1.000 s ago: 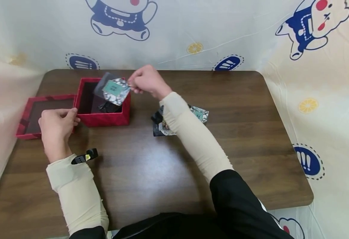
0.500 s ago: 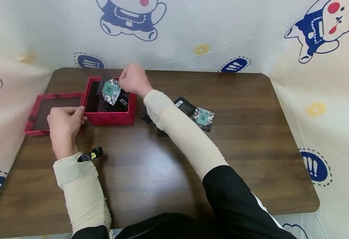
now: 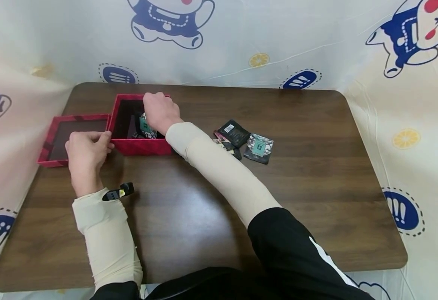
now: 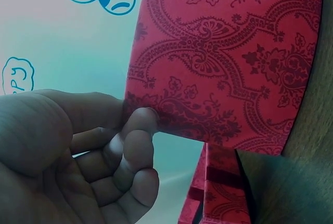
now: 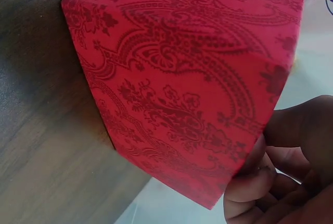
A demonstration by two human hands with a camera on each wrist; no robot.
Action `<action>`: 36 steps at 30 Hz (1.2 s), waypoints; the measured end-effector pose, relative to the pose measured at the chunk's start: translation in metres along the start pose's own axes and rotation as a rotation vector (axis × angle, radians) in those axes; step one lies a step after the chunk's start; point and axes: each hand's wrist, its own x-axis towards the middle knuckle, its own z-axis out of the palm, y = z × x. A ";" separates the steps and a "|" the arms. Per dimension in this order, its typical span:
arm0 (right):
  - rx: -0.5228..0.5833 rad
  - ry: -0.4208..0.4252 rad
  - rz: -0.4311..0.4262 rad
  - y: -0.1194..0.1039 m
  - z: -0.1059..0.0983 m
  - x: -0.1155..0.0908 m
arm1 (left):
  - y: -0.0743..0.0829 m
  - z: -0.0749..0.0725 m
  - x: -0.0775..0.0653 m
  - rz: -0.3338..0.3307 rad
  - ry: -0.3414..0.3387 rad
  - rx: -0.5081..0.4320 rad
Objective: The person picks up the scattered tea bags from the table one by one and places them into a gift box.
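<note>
A red box with a dark patterned outside stands without its lid at the back left. My left hand pinches the edge at its left front corner; the left wrist view shows thumb and fingers about the red wall. My right hand reaches over the right side of the box, fingers curled, and appears to hold a small flat packet with a green label, lowered inside. Its fingertips are hidden by the hand and, in the right wrist view, by the box wall.
The red-rimmed lid lies dark inside up, left of the box. Right of the box lie a black packet with a white label, a green-labelled packet and others partly covered. A black wrist strap circles the left wrist.
My right hand has brought the packet down into the box from above it. The left hand has stayed on the box corner. The whole view has shifted slightly.
</note>
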 end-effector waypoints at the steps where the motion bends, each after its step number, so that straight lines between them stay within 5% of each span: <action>1: 0.004 -0.001 0.001 0.000 0.000 0.000 | 0.000 0.000 0.000 -0.004 -0.001 -0.001; 15: 0.046 -0.040 -0.018 0.001 -0.009 -0.007 | 0.003 -0.001 0.000 -0.002 -0.016 0.001; 21: 0.154 -0.024 -0.036 0.012 -0.024 -0.019 | 0.002 -0.001 -0.001 0.012 -0.007 0.022; 28: 0.299 0.038 -0.081 0.064 -0.043 -0.044 | 0.002 0.000 -0.001 0.025 0.007 0.023; 36: 0.337 0.203 -0.079 0.134 -0.045 -0.069 | 0.001 0.001 -0.001 0.016 0.001 0.010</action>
